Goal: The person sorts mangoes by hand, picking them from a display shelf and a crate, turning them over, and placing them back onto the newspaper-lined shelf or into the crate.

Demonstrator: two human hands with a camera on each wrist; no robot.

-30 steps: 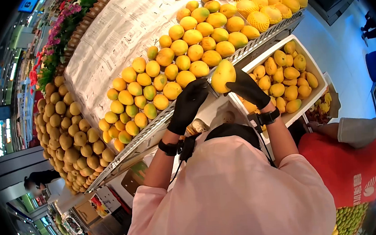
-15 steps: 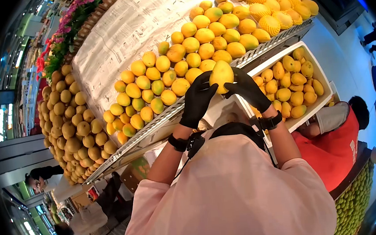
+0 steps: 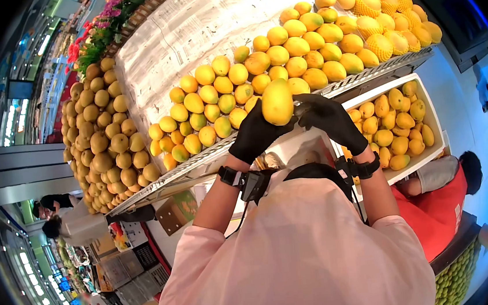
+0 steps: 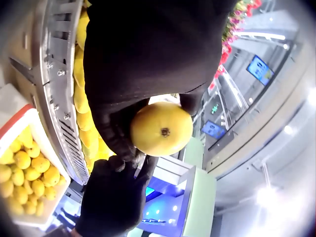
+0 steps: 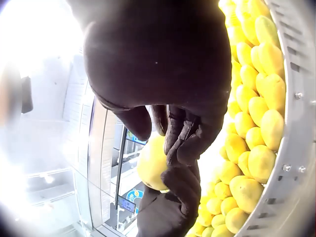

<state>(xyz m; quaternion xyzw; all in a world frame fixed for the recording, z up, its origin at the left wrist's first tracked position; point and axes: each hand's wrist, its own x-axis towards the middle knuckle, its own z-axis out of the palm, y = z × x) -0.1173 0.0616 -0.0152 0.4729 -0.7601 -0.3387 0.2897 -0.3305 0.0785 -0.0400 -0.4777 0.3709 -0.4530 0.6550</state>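
Note:
A yellow mango (image 3: 277, 102) is held in my black-gloved left hand (image 3: 254, 134), in front of the sloped display. Seen from the left wrist, the stem end of the mango (image 4: 163, 118) faces the camera, with the fingers and thumb around its sides. My right hand (image 3: 333, 122), gloved in black too, is beside the fruit with its fingers loosely bent. From the right wrist, the right fingers (image 5: 185, 143) overlap the left hand (image 5: 170, 210) near the mango (image 5: 152, 165).
Rows of mangoes (image 3: 295, 45) lie on the paper-lined display (image 3: 186, 27), with net-wrapped fruit (image 3: 367, 5) to the right. Brown round fruit (image 3: 99, 143) is heaped at left. A white box (image 3: 431, 114) of mangoes stands at right, near a person in red (image 3: 435, 217).
The mango has passed from my right hand, through both hands, into my left hand. Over the same second, the person in red at right has bent lower.

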